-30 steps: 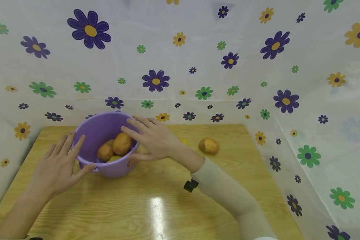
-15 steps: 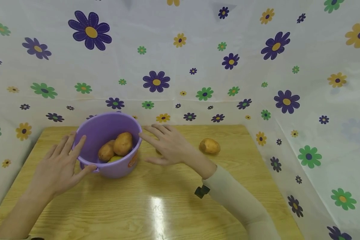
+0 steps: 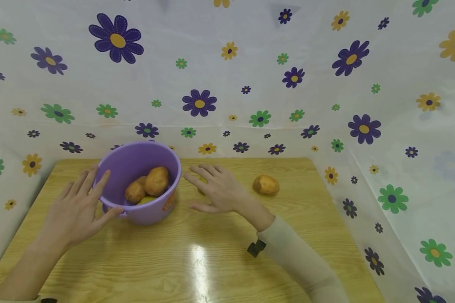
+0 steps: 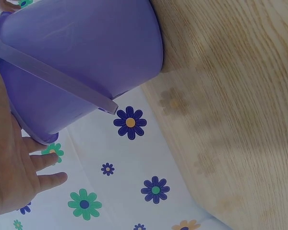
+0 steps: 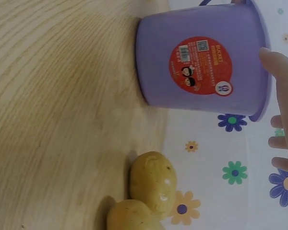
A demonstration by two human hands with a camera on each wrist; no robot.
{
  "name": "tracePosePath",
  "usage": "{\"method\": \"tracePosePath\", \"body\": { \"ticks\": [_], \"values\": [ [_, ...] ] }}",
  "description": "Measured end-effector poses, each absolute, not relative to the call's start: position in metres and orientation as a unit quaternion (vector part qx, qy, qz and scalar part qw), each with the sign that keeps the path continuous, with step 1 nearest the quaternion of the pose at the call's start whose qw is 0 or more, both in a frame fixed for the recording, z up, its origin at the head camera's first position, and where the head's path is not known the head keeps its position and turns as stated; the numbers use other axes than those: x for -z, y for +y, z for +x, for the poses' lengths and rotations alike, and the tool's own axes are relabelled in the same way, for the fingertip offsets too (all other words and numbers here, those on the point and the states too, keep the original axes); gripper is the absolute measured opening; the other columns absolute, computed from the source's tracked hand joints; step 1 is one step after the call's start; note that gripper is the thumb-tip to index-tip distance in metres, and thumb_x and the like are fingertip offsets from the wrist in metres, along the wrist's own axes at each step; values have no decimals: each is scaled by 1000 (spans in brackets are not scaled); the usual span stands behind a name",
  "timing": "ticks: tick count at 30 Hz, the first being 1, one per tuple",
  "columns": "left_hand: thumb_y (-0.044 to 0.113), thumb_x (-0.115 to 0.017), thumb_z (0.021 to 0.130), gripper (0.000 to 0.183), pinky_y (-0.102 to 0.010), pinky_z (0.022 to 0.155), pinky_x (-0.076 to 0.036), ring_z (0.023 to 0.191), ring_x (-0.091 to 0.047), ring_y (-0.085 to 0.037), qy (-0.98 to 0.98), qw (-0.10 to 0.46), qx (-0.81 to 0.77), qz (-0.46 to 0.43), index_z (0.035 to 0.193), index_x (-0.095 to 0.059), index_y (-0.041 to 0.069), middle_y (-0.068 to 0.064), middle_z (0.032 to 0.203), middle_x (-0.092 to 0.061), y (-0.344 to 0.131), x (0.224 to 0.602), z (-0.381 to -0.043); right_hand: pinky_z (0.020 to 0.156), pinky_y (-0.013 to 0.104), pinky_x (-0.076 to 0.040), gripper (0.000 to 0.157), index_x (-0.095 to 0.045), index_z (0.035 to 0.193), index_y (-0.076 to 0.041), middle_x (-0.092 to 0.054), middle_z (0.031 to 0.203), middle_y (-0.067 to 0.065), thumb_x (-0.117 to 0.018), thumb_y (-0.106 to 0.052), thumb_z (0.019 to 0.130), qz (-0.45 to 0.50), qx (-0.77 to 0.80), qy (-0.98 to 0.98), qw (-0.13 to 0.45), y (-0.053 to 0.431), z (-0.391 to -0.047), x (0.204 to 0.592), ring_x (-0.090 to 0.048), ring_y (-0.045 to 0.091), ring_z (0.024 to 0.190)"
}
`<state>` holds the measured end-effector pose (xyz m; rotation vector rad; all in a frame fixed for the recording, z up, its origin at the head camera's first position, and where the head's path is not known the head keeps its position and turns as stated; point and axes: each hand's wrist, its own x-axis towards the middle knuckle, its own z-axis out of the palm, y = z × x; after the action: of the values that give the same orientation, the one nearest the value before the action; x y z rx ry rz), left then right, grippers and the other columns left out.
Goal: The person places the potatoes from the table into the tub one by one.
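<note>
A purple bucket [image 3: 149, 216] stands on the table at left, with two brown potatoes [image 3: 157, 181] and part of a yellow thing [image 3: 147, 199] inside. My left hand [image 3: 73, 210] rests at its left rim, fingers straight and spread, thumb by the handle's joint. In the left wrist view the bucket's handle [image 4: 57, 79] hangs across its side. My right hand [image 3: 221, 189] hovers right of the bucket, fingers extended, holding nothing. Beneath it, mostly hidden, a yellow piece [image 3: 202, 179] shows. The right wrist view has two yellowish, rounded pieces of produce [image 5: 153, 184] on the table.
A lone potato [image 3: 266, 184] lies on the wooden table [image 3: 227, 261] to the right of my right hand. White cloth [image 3: 231, 75] printed with flowers hangs behind the table and along its sides. A red label [image 5: 201, 64] is on the bucket.
My right hand has drawn back from over the bucket's right rim to the right, over the table. The left hand keeps its place at the rim.
</note>
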<state>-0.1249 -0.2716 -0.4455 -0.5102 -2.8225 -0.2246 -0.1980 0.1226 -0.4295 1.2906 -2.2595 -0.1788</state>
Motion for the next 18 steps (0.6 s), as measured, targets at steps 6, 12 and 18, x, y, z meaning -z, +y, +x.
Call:
{"method": "tracePosePath", "body": {
  "ticks": [6,12,18],
  "values": [
    [69,-62,95,103,-72,128,-24,160,-23,-51,-973,128,75,-175,170,-19,11,-29,174,-19,-271,444,-125,107,43,-59,86,-52,154,-17,-60,154,11,-62,-74,91,465,51,-850,241,128,-200,442,-66,29,131],
    [69,-62,95,104,-71,129,-22,161,-22,-51,-974,124,75,-174,170,-19,12,-30,173,-20,-270,443,-125,111,45,-56,85,-50,156,-17,-58,156,11,-61,-73,92,443,42,-871,210,132,-207,454,-63,29,134],
    [69,-62,95,104,-71,129,-23,162,-20,-50,-974,126,77,-175,170,-19,11,-30,173,-21,-270,444,-125,115,48,-54,85,-46,158,-18,-56,157,12,-63,-70,93,424,31,-888,172,134,-217,464,-60,32,138]
  ]
}}
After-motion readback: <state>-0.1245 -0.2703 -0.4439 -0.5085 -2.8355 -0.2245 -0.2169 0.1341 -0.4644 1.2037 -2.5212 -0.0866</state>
